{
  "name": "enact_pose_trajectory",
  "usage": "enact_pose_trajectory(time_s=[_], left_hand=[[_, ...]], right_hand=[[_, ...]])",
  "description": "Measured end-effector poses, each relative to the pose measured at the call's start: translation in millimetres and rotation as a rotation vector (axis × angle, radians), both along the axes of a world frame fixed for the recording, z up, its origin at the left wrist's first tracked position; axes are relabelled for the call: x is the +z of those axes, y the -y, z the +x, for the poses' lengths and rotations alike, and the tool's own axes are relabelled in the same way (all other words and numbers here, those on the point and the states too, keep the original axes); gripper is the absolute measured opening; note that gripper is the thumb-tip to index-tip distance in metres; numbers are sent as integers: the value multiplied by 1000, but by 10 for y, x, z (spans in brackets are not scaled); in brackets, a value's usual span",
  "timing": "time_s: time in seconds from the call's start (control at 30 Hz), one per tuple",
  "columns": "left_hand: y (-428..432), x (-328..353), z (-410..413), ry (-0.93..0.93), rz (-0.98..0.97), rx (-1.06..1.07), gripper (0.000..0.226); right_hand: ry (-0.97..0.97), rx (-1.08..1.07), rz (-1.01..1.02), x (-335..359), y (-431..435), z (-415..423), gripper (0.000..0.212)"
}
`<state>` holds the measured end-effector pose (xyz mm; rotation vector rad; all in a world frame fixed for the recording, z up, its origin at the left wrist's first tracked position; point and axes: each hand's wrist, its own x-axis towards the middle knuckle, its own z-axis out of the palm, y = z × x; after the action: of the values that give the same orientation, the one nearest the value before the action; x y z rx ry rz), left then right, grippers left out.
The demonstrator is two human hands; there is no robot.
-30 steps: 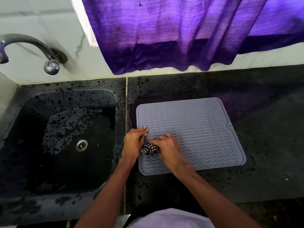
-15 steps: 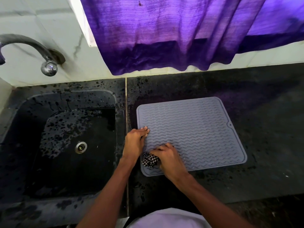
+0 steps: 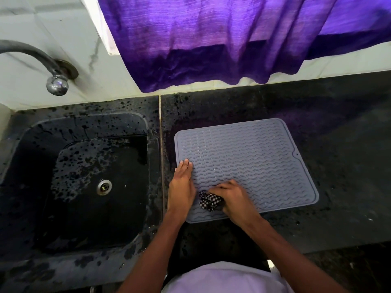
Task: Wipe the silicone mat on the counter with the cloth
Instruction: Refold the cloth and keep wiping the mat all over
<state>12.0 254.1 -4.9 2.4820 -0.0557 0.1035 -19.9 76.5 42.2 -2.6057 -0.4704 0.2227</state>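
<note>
Right hand [image 3: 232, 197] curled, knuckles up, gripping a bunched cloth [image 3: 209, 200]; the cloth is black-and-white checked, crumpled into a small wad that sticks out from under the hand on its left side and touches the mat [image 3: 254, 157] near the near-left corner. Left hand [image 3: 182, 187] flat, fingers straight and close together, palm down along the mat's left edge, fingertips resting on the ribbed surface, heel of the hand over the border. The two hands lie just beside each other with the cloth between them. Mat: grey silicone, matte, rounded rectangle with a raised rim and rows of fine wavy ridges running left to right; a small notch with a hole sits midway along the right edge. Its long axis lies left to right along the counter [image 3: 338, 127], a little skewed so the right end sits farther from the person than the left. Counter is dark speckled stone, wet-looking with black spots near the seam. Just left of the mat, past a pale joint line, a dark rectangular sink [image 3: 31, 144] with rounded corners, splashed, round metal drain [image 3: 104, 187] in its floor. Above it a curved metal tap [image 3: 42, 58] comes off a white marbled wall. A purple curtain [image 3: 211, 39], creased cloth, hangs down to the counter's back edge behind the mat
</note>
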Motion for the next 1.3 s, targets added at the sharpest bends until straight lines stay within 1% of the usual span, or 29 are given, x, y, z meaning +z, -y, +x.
enact_pose_trajectory(time_s=[0.03,0.07,0.17,0.27,0.37,0.47,0.57,0.63,0.73,0.93,1.03,1.2,1.3], left_hand=[[33,-19,-29,12,29,-6,44],[65,-33,-55,12,51,-3,47],[110,-117,-117,-2,156,-11,65],[119,-154,-150,22,279,-41,67],[113,-158,-141,16,326,-40,68],[119,-143,-142,19,333,-34,67],[118,-139,-144,10,335,-38,67],[113,-149,-142,5,338,-33,68],[120,-153,-142,3,340,-29,68],[129,-154,-159,10,370,-11,69],[111,-169,-161,16,378,-1,69],[138,-176,-181,73,351,5,65],[142,-174,-194,130,339,10,59]], right_hand=[[4,28,-23,26,15,30,63],[16,36,-50,54,34,49,63],[38,-33,-77,64,173,67,66],[4,-65,-48,16,338,40,69],[34,-55,-61,39,445,49,68],[57,-94,-16,22,673,82,70],[34,-42,30,-12,869,88,76],[44,-40,14,38,907,101,71],[79,-91,42,71,1051,108,61],[56,-81,52,81,1212,128,52],[75,-142,86,121,1291,152,59],[49,-169,31,13,1554,153,65],[103,-236,90,84,1668,186,70]])
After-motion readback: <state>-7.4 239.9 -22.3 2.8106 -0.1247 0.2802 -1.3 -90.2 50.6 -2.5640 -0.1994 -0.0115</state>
